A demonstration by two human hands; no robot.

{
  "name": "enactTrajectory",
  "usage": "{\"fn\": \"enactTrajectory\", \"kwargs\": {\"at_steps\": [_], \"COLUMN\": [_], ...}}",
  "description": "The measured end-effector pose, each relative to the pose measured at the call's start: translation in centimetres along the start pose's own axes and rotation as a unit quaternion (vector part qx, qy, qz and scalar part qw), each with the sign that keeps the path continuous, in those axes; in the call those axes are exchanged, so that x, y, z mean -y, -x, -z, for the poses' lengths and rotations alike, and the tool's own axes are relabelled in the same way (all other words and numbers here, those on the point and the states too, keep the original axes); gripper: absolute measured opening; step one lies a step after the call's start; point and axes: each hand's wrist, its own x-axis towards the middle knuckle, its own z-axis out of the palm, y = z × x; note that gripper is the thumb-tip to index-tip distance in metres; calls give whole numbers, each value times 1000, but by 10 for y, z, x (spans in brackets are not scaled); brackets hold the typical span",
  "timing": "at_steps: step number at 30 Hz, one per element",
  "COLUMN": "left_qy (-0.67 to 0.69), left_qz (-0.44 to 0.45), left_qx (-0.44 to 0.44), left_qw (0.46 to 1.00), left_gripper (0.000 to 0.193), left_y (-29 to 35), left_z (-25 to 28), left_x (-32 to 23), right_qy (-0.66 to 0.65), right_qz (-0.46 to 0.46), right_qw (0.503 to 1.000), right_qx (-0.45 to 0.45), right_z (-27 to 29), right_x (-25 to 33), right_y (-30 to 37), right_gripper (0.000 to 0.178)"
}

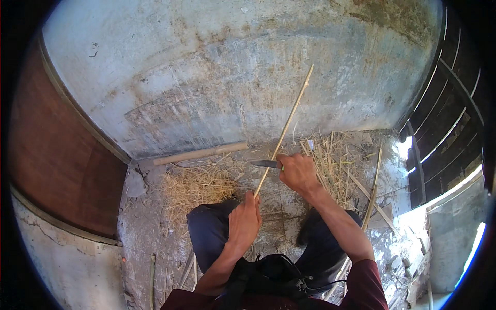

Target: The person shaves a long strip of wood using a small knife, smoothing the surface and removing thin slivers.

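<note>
Beyond the fingers of the left hand (pixel 245 220), pinching a stick (pixel 290 119), the right hand (pixel 298 173) is holding a knife (pixel 264 164) across it, fingers clenched.

Wall (pixel 248 77) along far side; panel (pixel 67 139) at left, planks (pixel 449 129) at right. Pole (pixel 201 153) on floor (pixel 139 274), at wall's foot, left of centre. Shavings heap (pixel 196 191) on its near side; strip pile (pixel 338 165) farther right. Between them, stick (pixel 293 114), near end in left grip (pixel 245 221), far end wallward. Knife (pixel 264 164) across stick, handle rightward in right grip (pixel 298 173).
</note>
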Motion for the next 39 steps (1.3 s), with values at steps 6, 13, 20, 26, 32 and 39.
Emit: {"fn": "enactTrajectory", "kwargs": {"at_steps": [6,13,20,26,32,39], "left_qy": [-27,-47,-24,-21,36,115], "left_qz": [14,33,18,33,12,46], "left_qx": [7,31,13,72,71,20], "left_qw": [1000,998,999,997,997,992], "left_gripper": [16,17,18,15,15,26], "left_y": [-6,10,27,52,35,13], "left_z": [-5,-15,-16,-6,-6,7], "left_x": [-2,7,13,18,25,2], "right_qy": [47,85,99,97,45,31], "right_qz": [-35,-120,-200,-233,-162,-16], "right_qw": [998,989,975,966,984,999], "right_qx": [19,-6,-24,-47,-54,-15], "right_z": [-7,-4,-8,5,22,-5], "right_x": [-7,-63,-101,-121,-80,-18], "right_y": [-6,-28,-41,-39,-27,10], "right_gripper": [14,14,22,23,23,16]}}
